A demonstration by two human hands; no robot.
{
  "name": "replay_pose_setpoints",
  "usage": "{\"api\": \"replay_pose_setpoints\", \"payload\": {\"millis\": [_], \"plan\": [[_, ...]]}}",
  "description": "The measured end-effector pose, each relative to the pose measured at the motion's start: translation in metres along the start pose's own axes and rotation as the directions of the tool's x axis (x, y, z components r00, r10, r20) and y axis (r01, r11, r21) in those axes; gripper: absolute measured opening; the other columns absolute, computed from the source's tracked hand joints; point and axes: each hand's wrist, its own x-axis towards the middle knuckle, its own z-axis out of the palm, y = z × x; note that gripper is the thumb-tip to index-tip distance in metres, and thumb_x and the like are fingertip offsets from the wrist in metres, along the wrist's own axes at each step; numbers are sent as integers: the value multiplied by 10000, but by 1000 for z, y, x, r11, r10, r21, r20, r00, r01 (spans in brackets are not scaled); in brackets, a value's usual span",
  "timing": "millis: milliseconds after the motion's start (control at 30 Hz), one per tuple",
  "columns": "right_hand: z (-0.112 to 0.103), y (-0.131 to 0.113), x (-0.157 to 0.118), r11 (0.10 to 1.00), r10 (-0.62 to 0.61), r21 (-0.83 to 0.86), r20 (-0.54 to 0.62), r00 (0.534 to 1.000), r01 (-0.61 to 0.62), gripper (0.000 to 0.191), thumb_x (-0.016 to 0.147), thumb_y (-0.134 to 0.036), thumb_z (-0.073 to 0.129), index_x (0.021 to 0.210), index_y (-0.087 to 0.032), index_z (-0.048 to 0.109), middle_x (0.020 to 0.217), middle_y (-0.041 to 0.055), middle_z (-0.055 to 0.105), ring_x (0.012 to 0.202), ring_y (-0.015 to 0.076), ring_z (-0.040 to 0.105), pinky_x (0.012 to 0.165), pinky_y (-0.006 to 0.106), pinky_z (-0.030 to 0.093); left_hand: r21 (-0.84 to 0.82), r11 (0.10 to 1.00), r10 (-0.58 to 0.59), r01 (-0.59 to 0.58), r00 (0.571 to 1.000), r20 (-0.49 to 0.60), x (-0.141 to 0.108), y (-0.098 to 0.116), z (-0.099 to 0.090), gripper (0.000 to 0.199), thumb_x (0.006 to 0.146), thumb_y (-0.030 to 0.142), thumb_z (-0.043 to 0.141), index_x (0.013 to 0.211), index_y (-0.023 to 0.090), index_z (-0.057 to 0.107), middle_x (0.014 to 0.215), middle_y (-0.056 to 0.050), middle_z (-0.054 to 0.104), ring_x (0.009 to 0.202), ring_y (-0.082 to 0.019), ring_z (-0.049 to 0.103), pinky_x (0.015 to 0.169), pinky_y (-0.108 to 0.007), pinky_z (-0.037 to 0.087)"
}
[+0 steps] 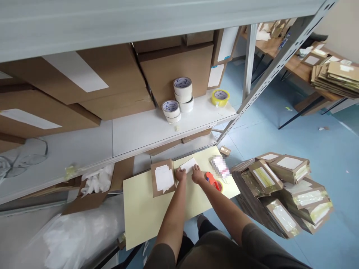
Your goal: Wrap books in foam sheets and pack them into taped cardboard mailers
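A small, flat white rectangular piece (187, 164) lies at the middle of the pale yellow table (146, 220); whether it is a label stack or a thin box is too small to tell. My left hand (181, 175) is closed at its left corner, fingers curled. On its right edge rests my right hand (198, 175), fingers bent over the piece. Just left of my hands sits a brown cardboard box (163, 178) with white labels on top. To the right lies a red-orange tape dispenser (212, 181) with a yellowish roll, and behind it a blurred white item (220, 166).
Over the table's far side runs a grey metal shelf (140, 138) with large cartons (176, 71), white tape rolls (183, 91) and a yellow tape roll (220, 98). Taped parcels (283, 190) are piled at the right. Clear plastic wrap (84, 235) bulges at the left.
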Motion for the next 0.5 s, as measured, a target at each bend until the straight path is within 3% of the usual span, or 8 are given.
{"api": "replay_pose_setpoints", "payload": {"millis": [100, 333, 500], "plan": [[0, 7, 3, 1000, -11, 11, -60, 998, 12, 412, 1021, -413, 697, 1361, -188, 633, 1365, 101, 655, 1150, 257, 686, 975, 485, 609, 21, 999, -33, 35, 998, -59, 6, -2, 2, 215, 830, 196, 638, 1007, 141, 747, 966, -153, 788, 859, -273, 733, 741, -329, 528], [-14, 9, 3, 997, -9, 78, -183, 983, 24, 384, 1023, -372, 673, 1364, -196, 648, 1374, 127, 665, 1168, 274, 681, 987, 442, 599, 23, 999, 34, -32, 994, -101, 0, -6, -9, 150, 831, 214, 641, 928, 190, 752, 952, -116, 790, 976, -294, 731, 887, -379, 509], [-30, 12, 4, 925, 129, 380, -335, 933, 9, 484, 920, -259, 633, 1402, -215, 639, 1317, 153, 727, 1083, 275, 732, 882, 348, 593, -91, 989, 109, -114, 992, -60, -14, -4, -14, 74, 805, 252, 660, 806, 213, 723, 881, -77, 783, 944, -266, 733, 896, -356, 525]]}}
